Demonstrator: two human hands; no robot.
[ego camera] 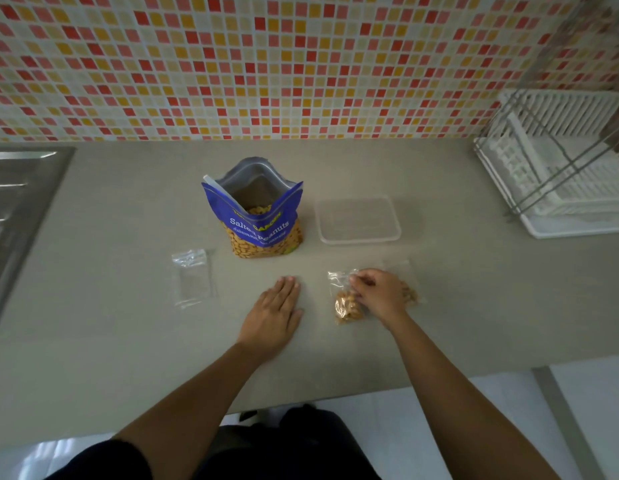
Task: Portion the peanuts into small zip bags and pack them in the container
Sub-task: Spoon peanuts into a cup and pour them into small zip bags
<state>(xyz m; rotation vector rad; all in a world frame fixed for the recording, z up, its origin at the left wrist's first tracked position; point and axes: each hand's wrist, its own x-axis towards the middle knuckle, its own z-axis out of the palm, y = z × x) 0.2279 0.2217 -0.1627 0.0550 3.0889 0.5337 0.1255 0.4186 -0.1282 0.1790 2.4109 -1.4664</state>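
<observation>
A filled bag [348, 308] of peanuts lies on the counter [110, 341], near its front edge and in front of the clear container [358, 220]. The right hand [379, 294] rests over it, fingers curled and pinching its top. A second bag [410, 294] with peanuts shows just past that hand. The left hand [275, 313] lies flat beside them, fingers straight. Behind stands the open pouch [263, 216]; an empty bag [192, 277] lies to its left. A sink [14, 202] is far left, a rack [560, 174] far right.

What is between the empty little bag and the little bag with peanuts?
The left hand lies flat on the counter between the empty little bag and the little peanut bag, seen in the head view.
</observation>
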